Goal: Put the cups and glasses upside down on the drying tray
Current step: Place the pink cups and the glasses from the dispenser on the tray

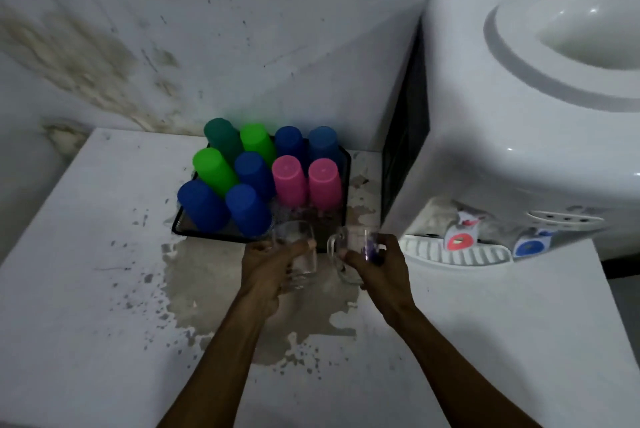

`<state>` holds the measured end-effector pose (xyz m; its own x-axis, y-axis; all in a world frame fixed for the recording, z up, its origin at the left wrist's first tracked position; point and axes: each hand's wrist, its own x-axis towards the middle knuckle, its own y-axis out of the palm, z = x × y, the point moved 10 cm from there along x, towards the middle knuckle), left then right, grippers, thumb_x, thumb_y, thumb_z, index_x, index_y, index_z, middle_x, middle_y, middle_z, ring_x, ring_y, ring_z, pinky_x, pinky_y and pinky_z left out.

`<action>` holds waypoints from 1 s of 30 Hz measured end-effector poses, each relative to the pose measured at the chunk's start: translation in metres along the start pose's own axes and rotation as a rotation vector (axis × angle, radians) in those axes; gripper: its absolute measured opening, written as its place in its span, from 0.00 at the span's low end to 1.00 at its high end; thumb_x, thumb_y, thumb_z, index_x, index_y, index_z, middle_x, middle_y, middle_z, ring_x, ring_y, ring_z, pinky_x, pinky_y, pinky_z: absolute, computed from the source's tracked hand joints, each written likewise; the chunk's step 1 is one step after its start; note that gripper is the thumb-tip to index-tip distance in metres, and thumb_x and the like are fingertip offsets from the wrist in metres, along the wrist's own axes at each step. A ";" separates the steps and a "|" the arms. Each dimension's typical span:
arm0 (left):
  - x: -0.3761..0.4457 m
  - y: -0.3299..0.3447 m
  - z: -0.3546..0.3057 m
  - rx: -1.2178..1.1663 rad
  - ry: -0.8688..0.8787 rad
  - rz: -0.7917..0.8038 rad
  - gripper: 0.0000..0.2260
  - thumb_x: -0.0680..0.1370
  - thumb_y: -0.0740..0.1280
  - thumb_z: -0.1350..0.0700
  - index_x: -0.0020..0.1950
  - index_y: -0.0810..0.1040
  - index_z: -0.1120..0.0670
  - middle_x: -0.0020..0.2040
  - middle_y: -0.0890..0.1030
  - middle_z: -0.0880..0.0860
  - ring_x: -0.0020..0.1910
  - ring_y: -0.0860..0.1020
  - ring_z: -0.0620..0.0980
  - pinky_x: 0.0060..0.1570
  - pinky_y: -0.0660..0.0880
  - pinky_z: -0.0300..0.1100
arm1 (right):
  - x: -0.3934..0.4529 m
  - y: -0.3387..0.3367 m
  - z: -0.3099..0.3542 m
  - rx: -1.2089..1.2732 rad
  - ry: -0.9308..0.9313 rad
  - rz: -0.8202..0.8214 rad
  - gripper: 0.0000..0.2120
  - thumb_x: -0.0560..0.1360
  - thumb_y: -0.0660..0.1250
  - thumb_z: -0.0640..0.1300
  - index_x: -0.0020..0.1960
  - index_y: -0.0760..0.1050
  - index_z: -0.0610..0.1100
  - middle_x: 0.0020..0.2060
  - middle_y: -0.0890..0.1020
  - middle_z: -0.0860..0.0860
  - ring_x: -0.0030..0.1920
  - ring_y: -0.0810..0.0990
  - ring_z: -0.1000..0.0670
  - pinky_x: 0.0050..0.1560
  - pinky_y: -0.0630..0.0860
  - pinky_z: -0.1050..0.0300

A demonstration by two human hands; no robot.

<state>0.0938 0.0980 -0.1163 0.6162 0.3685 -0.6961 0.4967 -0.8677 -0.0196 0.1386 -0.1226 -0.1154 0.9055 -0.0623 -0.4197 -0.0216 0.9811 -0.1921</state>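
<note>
A black mesh drying tray (pixel 180 225) sits at the back of the white table, filled with several upside-down plastic cups in blue, green, teal and pink (pixel 289 180). My left hand (pixel 268 266) grips a clear glass (pixel 299 254) just in front of the tray's near edge. My right hand (pixel 375 259) holds a clear glass mug (pixel 349 247) with a handle on its left side, right beside the first glass. The near right corner of the tray holds no plastic cup.
A white water dispenser (pixel 519 136) stands to the right, its red tap (pixel 459 240) and blue tap (pixel 530 245) above a drip grille close to my right hand. The white table (pixel 86 289) is chipped and stained, with a wall behind it.
</note>
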 end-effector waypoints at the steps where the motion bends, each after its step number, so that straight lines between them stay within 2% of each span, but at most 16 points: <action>1: 0.005 -0.002 -0.004 0.043 0.027 -0.008 0.30 0.56 0.83 0.54 0.54 0.80 0.60 0.47 0.85 0.61 0.40 0.84 0.58 0.35 0.83 0.53 | 0.004 0.003 0.003 -0.014 0.005 -0.007 0.24 0.65 0.77 0.53 0.56 0.72 0.48 0.43 0.80 0.50 0.43 0.81 0.49 0.46 0.81 0.51; 3: 0.015 -0.006 -0.013 0.109 0.096 -0.044 0.36 0.52 0.85 0.49 0.56 0.78 0.60 0.47 0.84 0.61 0.38 0.84 0.56 0.32 0.81 0.48 | 0.014 0.011 0.005 -0.011 0.036 -0.003 0.25 0.65 0.76 0.56 0.56 0.73 0.49 0.46 0.83 0.50 0.45 0.83 0.49 0.42 0.83 0.48; 5: 0.020 -0.010 -0.024 0.170 0.161 -0.083 0.42 0.50 0.84 0.45 0.59 0.76 0.58 0.52 0.83 0.58 0.44 0.83 0.56 0.31 0.81 0.45 | 0.023 0.017 0.009 -0.031 0.061 0.001 0.23 0.68 0.75 0.53 0.58 0.74 0.48 0.47 0.83 0.48 0.43 0.84 0.48 0.35 0.83 0.51; 8: 0.018 -0.009 -0.043 0.283 0.273 -0.133 0.36 0.58 0.82 0.48 0.61 0.69 0.54 0.55 0.77 0.49 0.49 0.77 0.49 0.38 0.80 0.37 | 0.037 0.019 0.016 -0.138 0.086 -0.002 0.19 0.69 0.72 0.53 0.57 0.75 0.46 0.42 0.84 0.46 0.38 0.83 0.47 0.30 0.81 0.53; 10: 0.018 -0.004 -0.051 0.355 0.326 -0.151 0.36 0.63 0.80 0.50 0.66 0.65 0.52 0.56 0.71 0.47 0.51 0.73 0.48 0.49 0.75 0.40 | 0.045 0.023 0.020 -0.195 0.100 0.017 0.20 0.70 0.70 0.53 0.56 0.74 0.44 0.39 0.83 0.46 0.36 0.83 0.47 0.30 0.80 0.53; 12: 0.019 0.002 -0.055 0.422 0.382 -0.152 0.40 0.65 0.78 0.47 0.72 0.63 0.51 0.61 0.71 0.48 0.57 0.72 0.48 0.54 0.71 0.41 | 0.051 0.024 0.027 -0.240 0.099 0.020 0.23 0.70 0.70 0.53 0.58 0.68 0.42 0.39 0.81 0.48 0.36 0.82 0.48 0.30 0.79 0.53; 14: 0.021 0.007 -0.056 0.547 0.413 -0.175 0.42 0.65 0.77 0.43 0.75 0.61 0.48 0.67 0.71 0.54 0.64 0.72 0.54 0.59 0.71 0.47 | 0.056 0.023 0.036 -0.286 0.067 0.004 0.26 0.70 0.72 0.53 0.59 0.65 0.42 0.41 0.79 0.51 0.39 0.81 0.49 0.34 0.80 0.51; 15: 0.024 0.007 -0.056 0.609 0.419 -0.199 0.42 0.65 0.76 0.43 0.75 0.61 0.47 0.67 0.71 0.55 0.65 0.72 0.56 0.60 0.72 0.49 | 0.058 0.024 0.039 -0.315 0.051 0.001 0.26 0.70 0.72 0.53 0.59 0.64 0.43 0.41 0.78 0.53 0.40 0.80 0.50 0.36 0.80 0.51; 20: 0.027 0.012 -0.062 0.785 0.493 -0.301 0.36 0.64 0.76 0.43 0.66 0.63 0.49 0.60 0.76 0.55 0.58 0.76 0.57 0.50 0.79 0.58 | 0.063 0.022 0.043 -0.375 0.036 0.000 0.20 0.68 0.72 0.52 0.53 0.66 0.47 0.38 0.79 0.52 0.38 0.80 0.51 0.38 0.79 0.50; 25: 0.031 0.020 -0.065 0.970 0.521 -0.394 0.37 0.62 0.77 0.39 0.65 0.65 0.49 0.59 0.77 0.54 0.59 0.75 0.55 0.50 0.79 0.56 | 0.059 0.025 0.045 -0.384 0.004 0.003 0.21 0.66 0.74 0.52 0.51 0.67 0.49 0.39 0.79 0.50 0.37 0.80 0.48 0.37 0.80 0.48; 30: 0.041 0.023 -0.061 1.042 0.508 -0.415 0.32 0.65 0.74 0.37 0.62 0.71 0.50 0.58 0.77 0.55 0.59 0.75 0.55 0.48 0.77 0.53 | 0.058 0.024 0.043 -0.405 -0.006 -0.013 0.20 0.67 0.74 0.57 0.50 0.68 0.51 0.39 0.77 0.55 0.40 0.80 0.49 0.40 0.82 0.45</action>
<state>0.1683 0.1136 -0.1014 0.8115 0.5656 -0.1467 0.1301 -0.4196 -0.8983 0.2090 -0.0951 -0.1063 0.9093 -0.0715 -0.4099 -0.1743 0.8290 -0.5313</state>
